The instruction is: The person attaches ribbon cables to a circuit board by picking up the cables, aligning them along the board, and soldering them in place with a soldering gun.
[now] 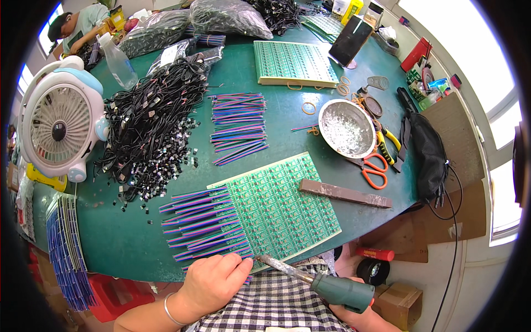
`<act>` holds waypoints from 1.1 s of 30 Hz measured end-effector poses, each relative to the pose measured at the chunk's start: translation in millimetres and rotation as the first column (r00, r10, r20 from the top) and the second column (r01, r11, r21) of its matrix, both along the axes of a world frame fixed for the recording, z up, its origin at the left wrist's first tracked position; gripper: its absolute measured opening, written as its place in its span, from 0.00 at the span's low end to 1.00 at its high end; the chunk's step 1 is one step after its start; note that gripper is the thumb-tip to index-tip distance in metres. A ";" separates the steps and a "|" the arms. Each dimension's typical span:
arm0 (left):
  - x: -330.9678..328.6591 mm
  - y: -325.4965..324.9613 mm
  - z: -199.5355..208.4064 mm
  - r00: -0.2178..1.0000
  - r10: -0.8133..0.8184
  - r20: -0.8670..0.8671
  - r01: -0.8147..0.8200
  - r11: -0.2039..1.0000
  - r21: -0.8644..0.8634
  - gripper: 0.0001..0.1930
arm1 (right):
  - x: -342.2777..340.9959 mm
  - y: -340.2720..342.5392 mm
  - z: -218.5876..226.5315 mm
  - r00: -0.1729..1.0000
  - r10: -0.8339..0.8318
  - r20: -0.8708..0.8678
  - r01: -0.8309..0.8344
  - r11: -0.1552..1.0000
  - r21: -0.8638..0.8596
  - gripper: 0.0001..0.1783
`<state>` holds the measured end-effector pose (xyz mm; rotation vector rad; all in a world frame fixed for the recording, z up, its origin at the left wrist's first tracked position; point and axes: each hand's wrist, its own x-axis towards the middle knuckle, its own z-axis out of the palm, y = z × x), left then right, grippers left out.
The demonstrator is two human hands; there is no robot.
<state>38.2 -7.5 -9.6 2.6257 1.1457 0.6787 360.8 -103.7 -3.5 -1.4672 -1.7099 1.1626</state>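
A green circuit board panel lies at the table's near edge, with rows of small parts on it. Short blue, red and black wire strips fan out leftward from its left side. My left hand is closed at the panel's near left corner, its thumb and fingertips pinching a wire strip against the board. The soldering iron has a green handle, held in my right hand. Its metal tip points left and meets the board right beside my left fingertips. A brown bar lies across the panel's right part.
Loose wire strips lie beyond the panel, beside a heap of black cables. A metal bowl, orange scissors and pliers sit right. A fan stands left; another person sits far left.
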 end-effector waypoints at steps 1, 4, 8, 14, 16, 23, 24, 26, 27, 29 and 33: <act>0.0 0.2 0.1 1.000 0.002 -0.007 -0.002 1.000 -0.005 0.14 | -0.8 0.3 2.1 0.999 -0.007 0.043 0.006 1.000 0.016 0.13; -0.2 0.1 0.4 1.000 0.002 -0.013 -0.002 1.000 -0.005 0.14 | -3.0 -1.8 9.0 0.990 -0.045 0.133 0.040 0.998 0.043 0.12; 0.0 0.4 -0.3 1.000 -0.001 -0.011 0.001 1.000 0.001 0.14 | -3.0 -1.6 10.1 0.997 -0.048 0.054 0.047 0.999 0.019 0.12; -0.7 0.1 -0.3 1.000 -0.004 -0.014 0.004 1.000 -0.006 0.14 | -2.3 -0.6 8.0 0.999 -0.030 0.014 0.029 0.999 0.033 0.12; -1.0 -0.2 0.2 1.000 -0.003 -0.021 0.002 1.000 -0.017 0.14 | -2.8 0.3 7.6 1.000 -0.019 -0.003 0.019 1.000 0.023 0.12; -1.5 1.1 1.3 1.000 -0.010 -0.017 0.010 1.000 -0.028 0.14 | -1.6 0.7 7.8 0.999 -0.026 0.045 0.023 0.998 0.060 0.12; -1.8 1.3 1.5 1.000 -0.008 -0.013 0.008 0.999 -0.039 0.14 | -0.8 -0.7 9.1 0.996 -0.041 0.080 0.034 0.996 0.086 0.12; -2.1 1.6 1.9 1.000 -0.008 -0.003 0.007 0.999 -0.054 0.14 | -1.5 -2.8 9.4 0.996 -0.057 0.075 0.050 0.995 0.092 0.12; -1.9 1.8 1.9 1.000 -0.009 0.002 0.009 0.998 -0.058 0.14 | -1.2 -3.4 9.4 0.995 -0.067 0.073 0.060 0.994 0.095 0.12; -1.6 2.0 2.3 1.000 -0.009 0.005 0.009 0.998 -0.060 0.13 | -0.8 -2.6 7.6 0.998 -0.036 0.045 0.032 0.997 0.077 0.11; -0.7 2.4 4.0 1.000 -0.007 -0.005 0.007 0.999 -0.050 0.13 | -0.4 2.4 2.5 0.999 0.040 0.004 -0.040 0.998 0.045 0.11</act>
